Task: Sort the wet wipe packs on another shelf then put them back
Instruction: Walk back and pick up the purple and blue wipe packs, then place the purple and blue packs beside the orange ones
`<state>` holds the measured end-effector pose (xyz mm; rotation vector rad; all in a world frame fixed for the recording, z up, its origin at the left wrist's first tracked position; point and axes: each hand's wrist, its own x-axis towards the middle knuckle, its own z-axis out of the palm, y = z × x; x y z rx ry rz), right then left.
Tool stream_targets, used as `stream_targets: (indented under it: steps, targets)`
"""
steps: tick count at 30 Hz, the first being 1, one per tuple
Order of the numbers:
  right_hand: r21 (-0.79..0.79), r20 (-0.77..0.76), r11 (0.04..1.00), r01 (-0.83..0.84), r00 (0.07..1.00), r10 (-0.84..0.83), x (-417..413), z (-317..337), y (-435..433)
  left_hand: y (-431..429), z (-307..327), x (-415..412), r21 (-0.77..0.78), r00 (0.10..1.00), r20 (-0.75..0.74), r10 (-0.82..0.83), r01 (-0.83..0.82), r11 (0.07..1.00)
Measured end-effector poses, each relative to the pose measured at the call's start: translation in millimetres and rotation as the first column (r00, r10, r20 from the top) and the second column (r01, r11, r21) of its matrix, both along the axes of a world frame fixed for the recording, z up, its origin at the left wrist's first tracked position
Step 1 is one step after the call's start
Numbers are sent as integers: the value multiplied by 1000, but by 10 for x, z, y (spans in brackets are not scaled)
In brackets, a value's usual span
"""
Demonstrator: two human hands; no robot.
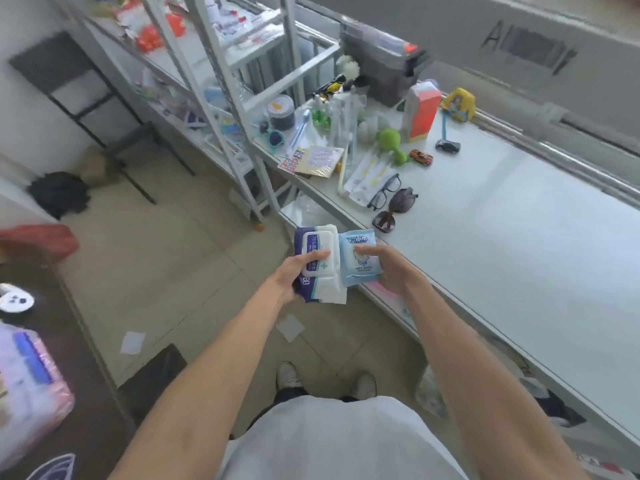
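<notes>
My left hand [294, 275] grips a large white and dark-blue wet wipe pack [320, 268] with a white flip lid, thumb across the lid. Right beside it, my right hand [388, 268] holds a small light-blue wet wipe pack [360, 259], thumb on its front. The two packs touch edge to edge in the air, just off the front edge of the white shelf top [519, 237]. More white packaging shows behind the large pack; I cannot tell whether it is a separate pack.
The far part of the shelf top holds glasses [384, 192], sunglasses [398, 206], toy cars [420, 156], a green toy [389, 140], an orange box [420, 116] and bottles. A white metal rack [221, 98] stands to the left. A dark table [52, 341] sits at the lower left.
</notes>
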<state>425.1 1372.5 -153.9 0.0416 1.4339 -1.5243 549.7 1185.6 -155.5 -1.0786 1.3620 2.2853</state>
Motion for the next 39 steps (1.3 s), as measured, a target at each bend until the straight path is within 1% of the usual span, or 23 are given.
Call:
stream_targets:
  steps: [4,9,11,14,17,21,23,26,30,33,39]
  targets:
    - [25,-34,981,-193,980,194,345,52,-1072,-736,20,558,-16,982,-16,190,-191,982]
    - [78,-84,937,-342,934,348,719,59,-2230,-1651,-61,1273,-29,929,-16,369,-370,929]
    - [99,-87,930,-354,928,363,846,16,-2611,-1988,-127,1516,-48,910,-18,414,-414,909]
    - [136,-74,931,-340,933,352,1013,-87,-3088,-2384,-200,1790,-36,880,-16,475,-475,879]
    - [190,-30,931,-313,946,324,1093,-217,-3444,-2724,-262,1933,-21,842,2,540,-540,841]
    - [229,11,910,-346,936,353,1060,-425,-3921,-3180,-373,1918,-1,817,29,576,-576,818]
    - [235,21,907,-349,935,354,977,-535,-4239,-3449,-431,1832,-17,813,50,580,-580,815]
    - [200,46,901,-385,922,384,782,-681,-4831,-3936,-562,1608,-57,816,78,573,-571,819]
    - [190,76,887,-420,907,413,445,-825,-5764,-4685,-561,1297,-99,782,127,611,-603,792]
    - [187,96,876,-444,896,433,217,-766,-6425,-5246,-471,1123,-119,750,176,638,-627,770]
    - [161,86,858,-489,873,481,-151,-608,-7742,-6445,-358,876,-139,708,169,685,-671,728]
